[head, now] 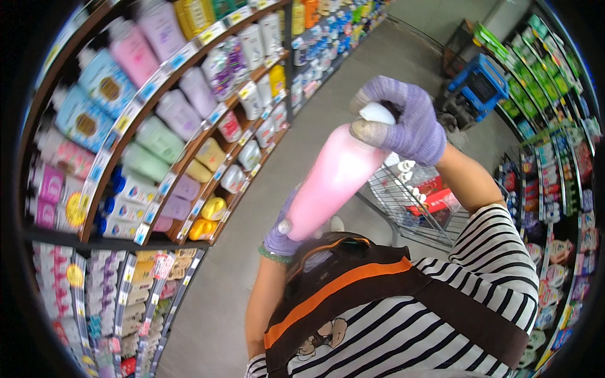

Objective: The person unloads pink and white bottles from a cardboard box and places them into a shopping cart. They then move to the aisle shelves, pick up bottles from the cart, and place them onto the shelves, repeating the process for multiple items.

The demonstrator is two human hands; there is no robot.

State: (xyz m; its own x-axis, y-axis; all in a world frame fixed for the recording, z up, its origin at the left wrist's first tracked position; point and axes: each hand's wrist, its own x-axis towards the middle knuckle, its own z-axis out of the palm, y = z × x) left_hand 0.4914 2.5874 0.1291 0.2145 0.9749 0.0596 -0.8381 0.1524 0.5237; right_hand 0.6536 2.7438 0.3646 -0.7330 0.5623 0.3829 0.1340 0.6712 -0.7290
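A large pink bottle (338, 177) with a white cap (377, 113) is tilted across the aisle before me. My right hand (406, 120), in a purple knitted glove with pale fingertips, grips it around the neck and cap. At the lower end, my left hand (281, 236) supports the base; most of its fingers are hidden behind the bottle. A green beaded bracelet (275, 255) circles my left wrist. The bottle's side facing me looks plain, with a bright reflection on it.
Shelves (194, 45) of bottled products line the left. A wire shopping cart (416, 227) with white-capped bottles and red packages stands close by my right arm. Farther back is a blue-framed machine or cart (479, 90). More stocked shelves (550, 222) run along the right.
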